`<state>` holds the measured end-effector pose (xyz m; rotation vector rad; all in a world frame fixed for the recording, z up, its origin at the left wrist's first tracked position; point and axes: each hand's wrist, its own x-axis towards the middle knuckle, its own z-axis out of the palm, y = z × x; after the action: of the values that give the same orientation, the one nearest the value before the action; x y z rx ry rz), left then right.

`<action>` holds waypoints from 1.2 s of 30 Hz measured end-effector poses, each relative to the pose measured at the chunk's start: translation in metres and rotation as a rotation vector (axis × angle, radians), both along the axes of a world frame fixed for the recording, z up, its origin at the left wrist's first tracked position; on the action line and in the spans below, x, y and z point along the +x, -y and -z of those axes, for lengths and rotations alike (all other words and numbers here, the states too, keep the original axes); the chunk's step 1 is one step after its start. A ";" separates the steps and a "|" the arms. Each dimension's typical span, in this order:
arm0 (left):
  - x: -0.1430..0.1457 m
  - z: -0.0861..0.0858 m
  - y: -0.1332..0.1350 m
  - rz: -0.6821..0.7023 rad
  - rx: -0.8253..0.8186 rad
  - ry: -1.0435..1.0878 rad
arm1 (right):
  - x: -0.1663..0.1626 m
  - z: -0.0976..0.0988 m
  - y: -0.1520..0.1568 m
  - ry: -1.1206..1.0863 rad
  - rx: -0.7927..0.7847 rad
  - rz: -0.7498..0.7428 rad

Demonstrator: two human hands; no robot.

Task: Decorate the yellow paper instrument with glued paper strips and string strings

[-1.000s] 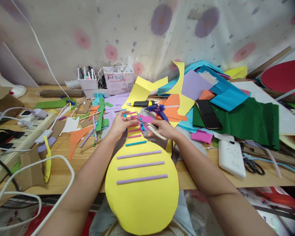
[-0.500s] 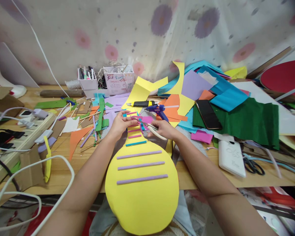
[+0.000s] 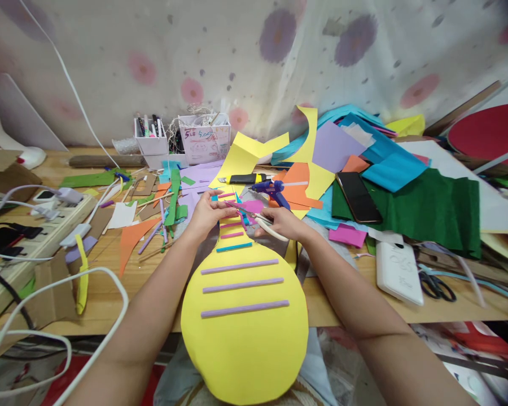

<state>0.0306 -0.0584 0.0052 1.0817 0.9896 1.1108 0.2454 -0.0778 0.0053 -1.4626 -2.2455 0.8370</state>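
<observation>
Yellow bulb-shaped cutout (image 3: pixel 245 355): neck toward 12 o'clock, purple strips (image 3: pixel 242 285) crosswise. White-handled scissors (image 3: pixel 271 230): blades toward 10 o'clock.

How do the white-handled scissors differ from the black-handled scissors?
Handles: the white-handled scissors have pale grips, the black-handled scissors dark ones.
Place: the white-handled scissors are in the right hand; the black-handled scissors lie on the table beside the white power bank.
Blades: the white-handled scissors' show; the black-handled scissors' cannot be made out.
Both are scissors.
</observation>
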 end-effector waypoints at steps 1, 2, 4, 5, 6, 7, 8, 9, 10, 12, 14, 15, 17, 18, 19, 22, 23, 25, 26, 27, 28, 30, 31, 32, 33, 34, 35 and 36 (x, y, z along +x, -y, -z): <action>0.000 0.000 0.000 -0.002 0.010 -0.017 | 0.000 0.000 0.000 0.007 0.005 0.003; -0.001 0.000 0.000 -0.009 0.023 -0.036 | 0.000 0.000 0.000 0.013 0.013 0.008; -0.002 -0.001 -0.001 -0.036 0.049 -0.080 | 0.000 0.001 0.000 0.029 0.033 0.018; -0.002 -0.001 -0.001 -0.050 0.060 -0.102 | 0.000 0.001 0.000 0.036 0.043 0.025; -0.003 -0.001 -0.001 -0.060 0.068 -0.120 | 0.000 0.001 0.000 0.042 0.050 0.030; -0.003 -0.001 -0.002 -0.063 0.072 -0.131 | 0.000 0.001 0.000 0.048 0.055 0.033; -0.003 -0.001 -0.002 -0.062 0.073 -0.135 | 0.000 0.001 0.000 0.054 0.060 0.035; -0.003 -0.001 -0.002 -0.058 0.073 -0.133 | 0.000 0.001 0.000 0.059 0.066 0.036; -0.003 -0.002 -0.002 -0.054 0.072 -0.129 | 0.000 0.001 0.000 0.062 0.073 0.037; -0.003 -0.002 -0.002 -0.053 0.071 -0.129 | 0.000 0.001 0.000 0.065 0.092 0.036; -0.003 -0.002 -0.001 -0.058 0.072 -0.141 | 0.000 0.001 0.000 0.066 0.108 0.039; -0.003 -0.003 -0.001 -0.059 0.072 -0.147 | 0.000 0.001 0.000 0.067 0.113 0.042; -0.003 -0.004 0.000 -0.062 0.077 -0.159 | 0.000 0.001 0.000 0.067 0.117 0.046; -0.003 -0.005 0.000 -0.063 0.080 -0.164 | 0.000 0.001 0.000 0.066 0.114 0.047; -0.002 -0.006 0.000 -0.066 0.083 -0.169 | 0.000 0.001 0.000 0.064 0.108 0.048; -0.002 -0.007 0.001 -0.075 0.093 -0.182 | 0.000 0.001 0.000 0.061 0.090 0.058; -0.002 -0.006 0.001 -0.075 0.094 -0.183 | 0.000 0.001 0.000 0.058 0.086 0.059; -0.002 -0.005 0.000 -0.074 0.097 -0.178 | 0.001 0.001 -0.001 0.048 0.083 0.064; -0.002 -0.004 0.000 -0.076 0.098 -0.175 | 0.001 0.001 -0.001 0.042 0.083 0.073; -0.003 -0.003 -0.001 -0.083 0.100 -0.170 | 0.001 0.001 -0.002 0.043 0.084 0.092; -0.004 -0.002 -0.002 -0.095 0.104 -0.163 | 0.002 0.001 -0.002 0.054 0.084 0.123; -0.005 0.000 -0.005 -0.127 0.111 -0.139 | 0.002 0.001 -0.003 0.119 0.092 0.209; -0.006 0.001 -0.006 -0.143 0.110 -0.119 | 0.001 0.002 -0.003 0.170 0.096 0.255; -0.007 0.001 -0.007 -0.160 0.107 -0.090 | 0.000 0.003 -0.003 0.228 0.097 0.299; -0.008 0.002 -0.009 -0.177 0.100 -0.058 | -0.001 0.004 -0.003 0.285 0.094 0.334; -0.009 0.002 -0.010 -0.193 0.089 -0.028 | -0.002 0.005 -0.002 0.335 0.087 0.355; -0.009 0.002 -0.011 -0.204 0.078 -0.001 | -0.003 0.007 -0.001 0.377 0.075 0.365; -0.009 0.002 -0.011 -0.211 0.068 0.019 | -0.005 0.008 -0.001 0.414 0.063 0.364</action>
<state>0.0217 -0.0475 0.0034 1.0359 1.0761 1.3312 0.2408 -0.0771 -0.0022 -2.0807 -2.1376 0.3721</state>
